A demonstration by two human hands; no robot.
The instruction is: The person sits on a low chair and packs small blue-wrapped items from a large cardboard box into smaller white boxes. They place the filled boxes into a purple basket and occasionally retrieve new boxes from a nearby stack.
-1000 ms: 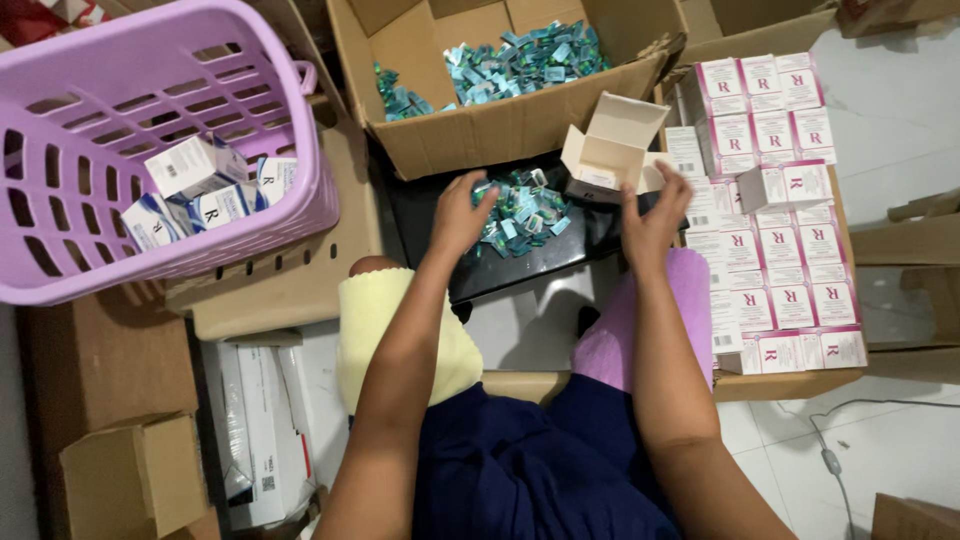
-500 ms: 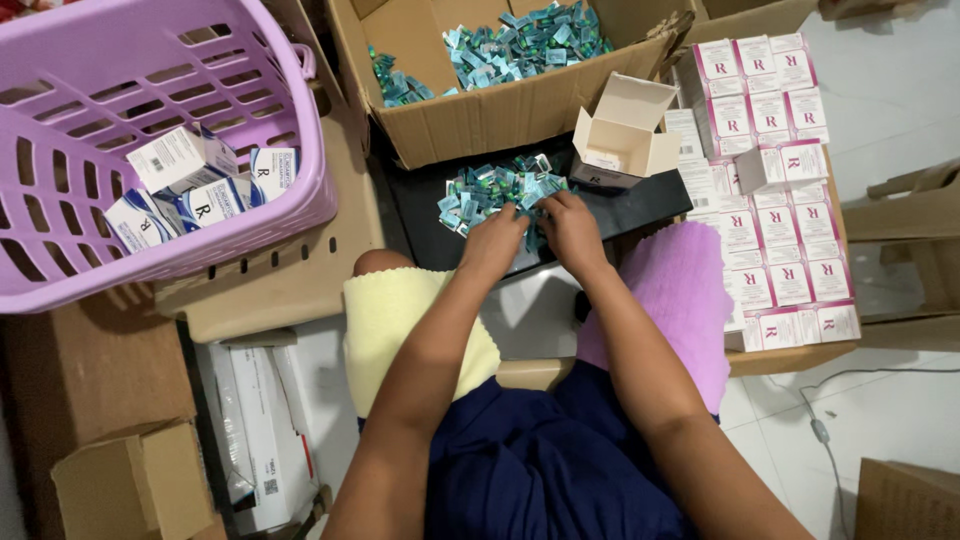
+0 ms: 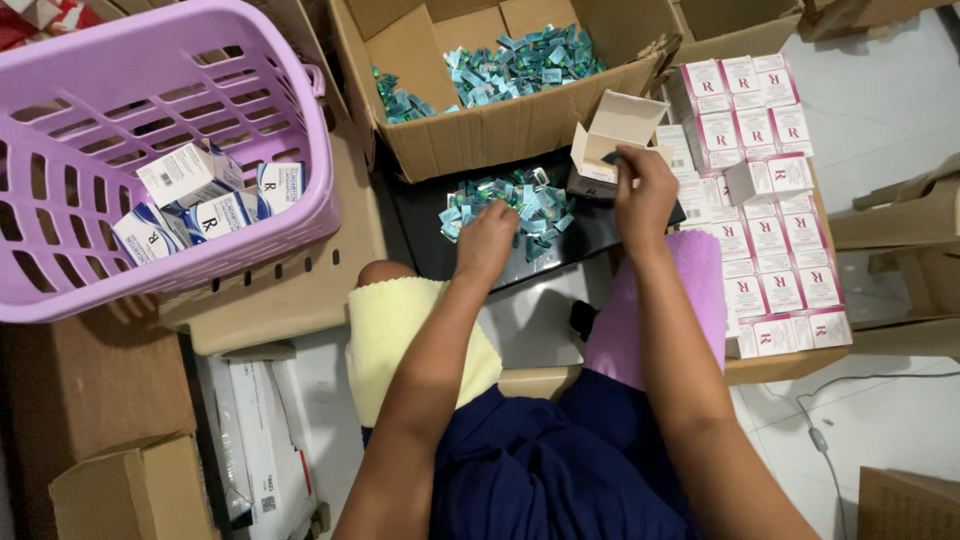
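Filling the small box with packets

Right hand [image 3: 645, 195] pinches a teal packet [image 3: 611, 158] over the open box [image 3: 612, 135]; drop it straight in. Left hand [image 3: 487, 238] curls closed on the packet pile [image 3: 520, 200] at the black tray's [image 3: 420, 235] middle.

— What is lying underfoot here?
— A pale tiled floor [image 3: 880, 110] is showing at the right, with a thin white cable [image 3: 830, 420] trailing across it under even light.

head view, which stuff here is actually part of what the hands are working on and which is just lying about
In use: left hand on the teal sachet pile; right hand at the open small carton; black tray.

Lying about: purple basket; brown box; white cable.
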